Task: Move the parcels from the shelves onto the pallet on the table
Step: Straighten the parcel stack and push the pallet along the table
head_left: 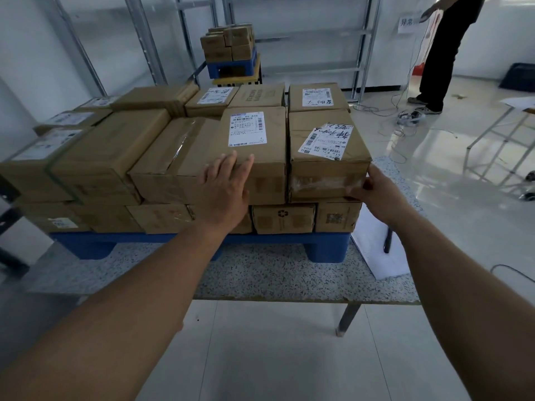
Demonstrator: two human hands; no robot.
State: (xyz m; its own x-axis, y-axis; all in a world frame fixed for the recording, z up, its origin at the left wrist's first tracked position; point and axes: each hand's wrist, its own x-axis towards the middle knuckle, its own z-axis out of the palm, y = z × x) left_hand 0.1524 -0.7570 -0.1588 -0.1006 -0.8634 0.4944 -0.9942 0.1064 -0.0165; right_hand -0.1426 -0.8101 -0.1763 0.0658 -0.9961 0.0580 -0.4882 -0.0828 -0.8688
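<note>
Fingers point(237, 166) of the left hand point(224, 195) lie spread flat on one box point(254, 146); the right hand point(373, 195) grips the corner box point(324, 151) at three o'clock.

A speckled grey stone-topped desk point(289, 279) carries a blue plastic pallet point(139, 241) and a white paper sheet point(373, 250).

This is a parcel-sorting or warehouse room: labelled cardboard parcels point(254, 146) stacked two layers deep on a blue pallet point(327, 247) on a speckled surface point(275, 279), bare metal shelving point(362, 47) along the wall, a second loaded pallet point(231, 63) behind, glossy tiled floor point(289, 357).
</note>
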